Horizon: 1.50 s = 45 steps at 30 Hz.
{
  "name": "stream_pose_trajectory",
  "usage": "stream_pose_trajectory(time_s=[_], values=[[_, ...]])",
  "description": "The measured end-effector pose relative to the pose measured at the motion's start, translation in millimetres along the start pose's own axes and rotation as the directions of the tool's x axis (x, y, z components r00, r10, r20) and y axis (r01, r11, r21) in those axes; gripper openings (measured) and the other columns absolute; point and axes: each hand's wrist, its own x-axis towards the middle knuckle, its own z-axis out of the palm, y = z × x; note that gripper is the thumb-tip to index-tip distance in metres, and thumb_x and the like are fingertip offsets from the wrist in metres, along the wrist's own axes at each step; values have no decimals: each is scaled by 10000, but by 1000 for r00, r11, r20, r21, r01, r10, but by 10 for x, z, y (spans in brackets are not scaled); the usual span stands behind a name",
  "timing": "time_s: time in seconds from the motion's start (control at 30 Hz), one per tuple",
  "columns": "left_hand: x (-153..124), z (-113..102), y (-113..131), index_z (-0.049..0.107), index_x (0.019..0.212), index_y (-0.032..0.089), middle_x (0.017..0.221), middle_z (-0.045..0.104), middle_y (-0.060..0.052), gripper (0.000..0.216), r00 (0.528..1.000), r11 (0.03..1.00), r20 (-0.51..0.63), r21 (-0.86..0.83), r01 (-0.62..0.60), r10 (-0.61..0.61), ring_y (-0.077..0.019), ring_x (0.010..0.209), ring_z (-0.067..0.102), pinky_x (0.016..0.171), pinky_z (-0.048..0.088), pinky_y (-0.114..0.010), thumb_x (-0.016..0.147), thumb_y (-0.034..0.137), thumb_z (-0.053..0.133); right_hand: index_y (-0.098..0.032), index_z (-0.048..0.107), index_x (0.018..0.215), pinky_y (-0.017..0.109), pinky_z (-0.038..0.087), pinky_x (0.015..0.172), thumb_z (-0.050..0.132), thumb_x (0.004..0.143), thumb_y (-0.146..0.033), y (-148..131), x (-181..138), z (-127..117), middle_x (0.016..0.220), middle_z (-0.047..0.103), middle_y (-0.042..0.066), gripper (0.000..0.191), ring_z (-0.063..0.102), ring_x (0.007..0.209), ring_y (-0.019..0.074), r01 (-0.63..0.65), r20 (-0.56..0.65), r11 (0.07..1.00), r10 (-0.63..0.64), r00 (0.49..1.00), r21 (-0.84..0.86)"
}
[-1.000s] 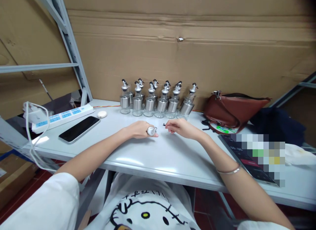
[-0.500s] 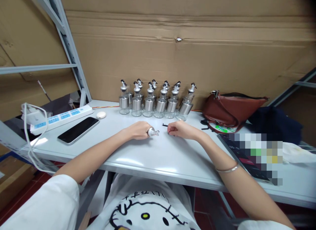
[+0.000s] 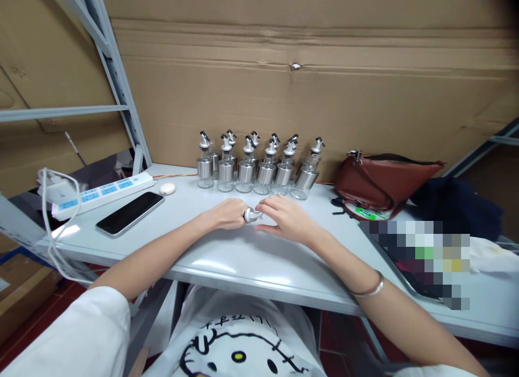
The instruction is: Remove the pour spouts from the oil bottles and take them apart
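My left hand (image 3: 232, 214) is closed around a silver-grey pour spout (image 3: 252, 215) with a dark collar, its tip pointing right. Unlike the spouts on the bottles, no black flip lever shows on it. My right hand (image 3: 286, 219) is at the spout's tip, fingers stretched and thumb apart below them; whether the fingertips touch it I cannot tell. Behind both hands stand several glass oil bottles (image 3: 246, 174) with steel sleeves, most topped by spouts with black levers.
A phone (image 3: 130, 214), a white power strip (image 3: 105, 196) and a round white object (image 3: 167, 189) lie at left. To the right are a brown handbag (image 3: 381, 180) and a partly blurred tablet (image 3: 399, 263). Cardboard (image 3: 227, 91) rises behind the table.
My right hand has moved left to the spout and its fingers have spread from a pinch. The small black piece seen by its fingertips no longer shows. My left hand stays put.
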Motion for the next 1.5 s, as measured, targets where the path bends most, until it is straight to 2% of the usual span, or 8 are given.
stream_pose_trajectory(time_s=[0.13,0.3,0.6,0.77,0.93,1.07,1.3,1.5], values=[[12,20,-4,561,628,126,548,539,0,373,998,984,60,-175,25,-14,-90,495,353,490,254,-225,824,424,451,-157,582,875,292,273,659,343,958,-304,-62,39,57,809,630,56,293,500,711,155,138,21,962,-137,990,-237],[8,-73,-5,527,558,143,499,515,-6,301,998,993,15,-95,64,-63,-94,470,319,470,225,-245,791,323,466,-169,577,778,323,215,673,304,965,-359,-76,60,77,621,584,37,382,442,652,162,5,-70,945,-29,997,-326],[11,-180,-6,627,666,151,710,675,-93,165,993,974,-114,219,49,-24,-173,584,547,499,214,-278,718,147,470,-147,588,724,341,215,741,269,961,-398,-144,126,166,509,577,39,469,434,516,135,-199,-105,949,178,978,-245],[44,-154,-72,625,794,167,765,678,-67,168,976,957,-211,289,13,51,-181,681,586,548,261,-268,767,142,461,-169,527,656,318,265,697,279,944,-369,-180,182,209,491,525,9,430,407,488,126,-434,7,899,435,901,58],[67,-109,-124,591,859,167,787,657,-42,169,933,923,-327,385,-13,150,-158,717,585,598,278,-277,840,165,423,-202,359,551,255,278,530,271,895,-495,-217,220,193,420,389,-40,460,355,430,100,-592,315,423,561,765,685],[66,-114,-105,579,821,166,744,633,-41,237,891,889,-402,457,-2,209,-150,681,568,591,264,-291,902,227,365,-213,341,580,238,196,452,343,837,-580,-251,219,143,354,263,-89,448,223,379,73,-539,476,-6,480,737,842],[38,-140,-139,497,714,179,638,556,-19,227,815,896,-508,443,-31,280,-145,547,499,525,263,-280,895,214,364,-205,327,560,239,163,465,436,785,-637,-308,230,96,406,291,-87,499,227,407,55,-462,399,8,494,773,887],[-37,-102,-140,433,854,178,719,544,-5,116,756,946,-577,264,-186,310,-130,563,502,561,362,-251,745,142,441,-210,337,605,255,328,569,414,822,-533,-151,138,103,358,264,-109,397,222,392,67,-430,530,-338,303,792,837]])
